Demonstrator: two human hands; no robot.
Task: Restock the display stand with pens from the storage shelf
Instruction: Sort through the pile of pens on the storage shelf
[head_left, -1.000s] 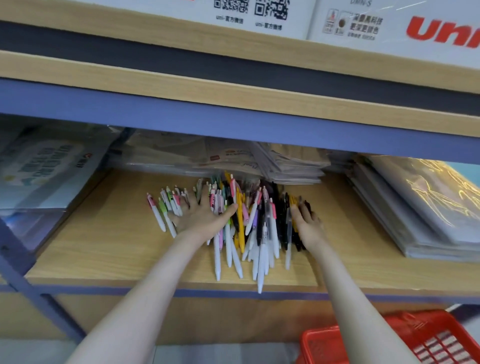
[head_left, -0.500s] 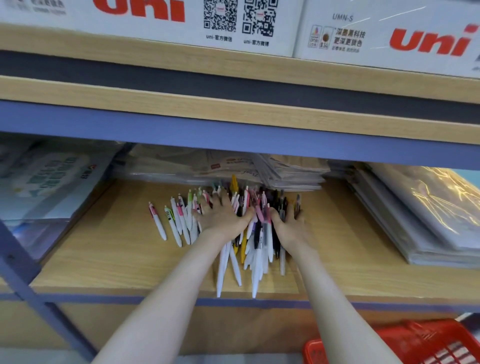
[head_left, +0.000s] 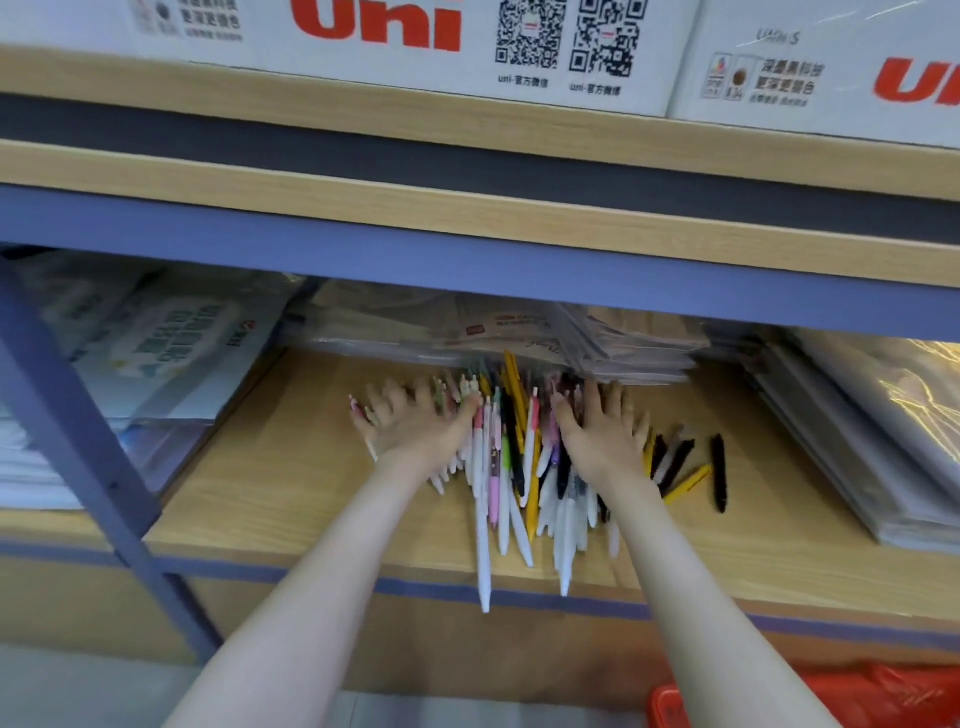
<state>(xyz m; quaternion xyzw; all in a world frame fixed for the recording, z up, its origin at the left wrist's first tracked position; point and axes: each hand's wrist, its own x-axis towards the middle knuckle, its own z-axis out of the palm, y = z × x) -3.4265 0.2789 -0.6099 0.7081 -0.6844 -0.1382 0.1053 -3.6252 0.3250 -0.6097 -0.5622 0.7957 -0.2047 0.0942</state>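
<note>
A heap of loose pens (head_left: 511, 467), mostly white with coloured clips, lies on the wooden storage shelf (head_left: 291, 483), and some tips stick out over its front edge. My left hand (head_left: 415, 426) lies flat on the left side of the heap, fingers spread. My right hand (head_left: 602, 431) lies flat on the right side, fingers straight. A few black and yellow pens (head_left: 691, 467) sit loose to the right of my right hand. The display stand is out of sight.
Stacks of plastic-wrapped paper goods (head_left: 623, 343) fill the back of the shelf, with more stacks at the left (head_left: 156, 353) and right (head_left: 872, 431). White "uni" boxes (head_left: 467, 36) stand on the shelf above. A red basket (head_left: 810, 701) sits low right. A blue post (head_left: 88, 457) runs at left.
My hands pressed in towards each other over the heap, then spread a little apart; several black and yellow pens now lie uncovered to the right. The camera moved closer.
</note>
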